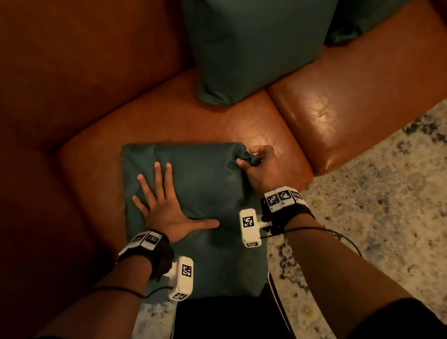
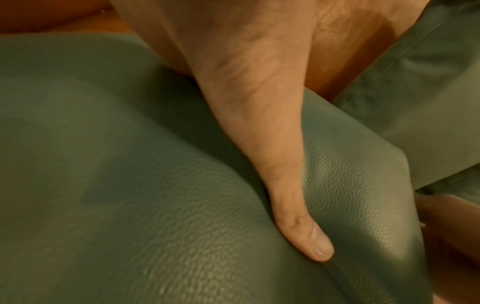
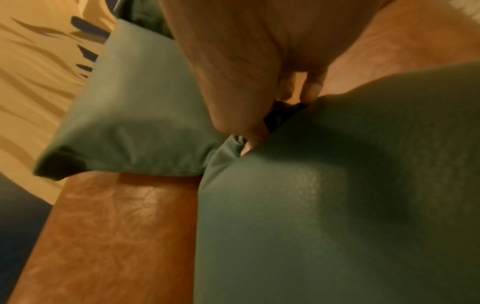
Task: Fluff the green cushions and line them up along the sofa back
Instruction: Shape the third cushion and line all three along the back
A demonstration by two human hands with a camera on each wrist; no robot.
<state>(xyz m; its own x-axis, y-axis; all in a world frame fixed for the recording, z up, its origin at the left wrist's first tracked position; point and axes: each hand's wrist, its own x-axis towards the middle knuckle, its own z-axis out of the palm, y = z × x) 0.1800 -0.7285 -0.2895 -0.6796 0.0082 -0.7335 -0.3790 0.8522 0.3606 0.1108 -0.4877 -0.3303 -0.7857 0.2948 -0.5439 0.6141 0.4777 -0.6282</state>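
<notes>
A green cushion (image 1: 205,194) lies flat on the brown leather sofa seat (image 1: 93,162), its near end hanging over the front edge. My left hand (image 1: 161,202) lies flat on it with fingers spread, pressing a dent into the cover (image 2: 155,185). My right hand (image 1: 259,166) grips the cushion's far right corner, bunched in its fingers (image 3: 259,131). A second green cushion (image 1: 252,41) stands upright against the sofa back. Part of a third green cushion (image 1: 354,18) shows at its right.
The seat's front edge runs diagonally. A patterned pale rug (image 1: 386,203) covers the floor at the right. A second seat cushion (image 1: 349,119) of the sofa lies to the right. Dark trousers (image 1: 222,324) are at the bottom.
</notes>
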